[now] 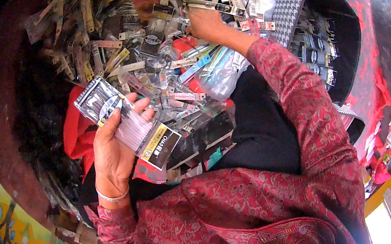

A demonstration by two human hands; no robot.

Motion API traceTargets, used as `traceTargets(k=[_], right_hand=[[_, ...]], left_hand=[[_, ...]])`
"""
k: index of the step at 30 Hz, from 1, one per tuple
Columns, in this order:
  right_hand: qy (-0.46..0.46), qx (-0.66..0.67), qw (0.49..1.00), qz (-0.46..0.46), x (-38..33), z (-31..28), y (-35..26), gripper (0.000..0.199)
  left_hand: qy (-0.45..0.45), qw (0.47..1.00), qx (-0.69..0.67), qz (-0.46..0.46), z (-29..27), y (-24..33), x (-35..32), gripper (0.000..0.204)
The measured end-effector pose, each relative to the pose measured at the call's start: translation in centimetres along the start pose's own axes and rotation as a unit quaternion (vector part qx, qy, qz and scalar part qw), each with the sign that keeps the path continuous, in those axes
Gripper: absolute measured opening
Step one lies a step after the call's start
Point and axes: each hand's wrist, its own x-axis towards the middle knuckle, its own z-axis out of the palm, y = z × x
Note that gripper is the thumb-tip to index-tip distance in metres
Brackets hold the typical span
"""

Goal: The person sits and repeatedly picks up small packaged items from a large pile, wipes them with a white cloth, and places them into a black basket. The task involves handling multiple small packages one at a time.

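Clear plastic, flat, black-labelled packet [131,127], held in the left hand [112,153], near-left of the heap of slim plastic packets [155,44]; right hand [206,24] on the heap's far part, grip unclear; light, level hold advisable against creasing.

Left grip [111,148] has a clear flat packet [129,119], thumb on top, dark slim items inside its far end, black-and-yellow label at its near end; packet tilted, far end to the left. Right grip [206,24] is farther out, at a long narrow packet [216,7] on the pile of slim packets [118,55]; fingertips hard to see, can't tell if it's holding. Clear plastic bag [227,76] nearer, below right forearm. Red cloth [74,133] left of pile. Right side: open houndstooth-trimmed bag [289,9], black inside, with packs [316,49] in it. Pale bracelet [112,198] on left wrist.
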Motion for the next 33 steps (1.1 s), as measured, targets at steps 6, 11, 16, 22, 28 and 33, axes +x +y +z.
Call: traceTargets(k=[6, 11, 16, 22, 28, 33], right_hand=[[0.030, -0.080, 0.996, -0.023, 0.4, 2.2, 0.5, 0.012], [-0.042, -0.043, 0.998, 0.010, -0.1, 0.1, 0.1, 0.019], [-0.161, 0.077, 0.980, -0.091, -3.7, 0.2, -0.7, 0.024], [-0.168, 0.233, 0.956, -0.055, -7.9, -0.1, -2.6, 0.024], [-0.006, 0.360, 0.928, 0.098, -6.2, -3.3, 2.7, 0.030], [0.094, 0.309, 0.916, 0.239, -6.4, -3.4, 6.4, 0.032]], left_hand=[[0.004, 0.999, -0.031, 0.031, 0.1, 1.9, -0.1, 0.042], [0.007, 0.998, -0.031, 0.054, -0.6, 2.1, 0.0, 0.042], [0.008, 0.998, -0.031, 0.047, -0.4, 1.8, -0.3, 0.041], [0.029, 0.998, -0.030, 0.036, 0.0, 1.6, -0.2, 0.041], [0.024, 0.999, -0.031, 0.027, 0.1, 1.4, 0.2, 0.039], [-0.025, 0.999, -0.014, 0.038, 0.2, 1.6, 0.4, 0.045]])
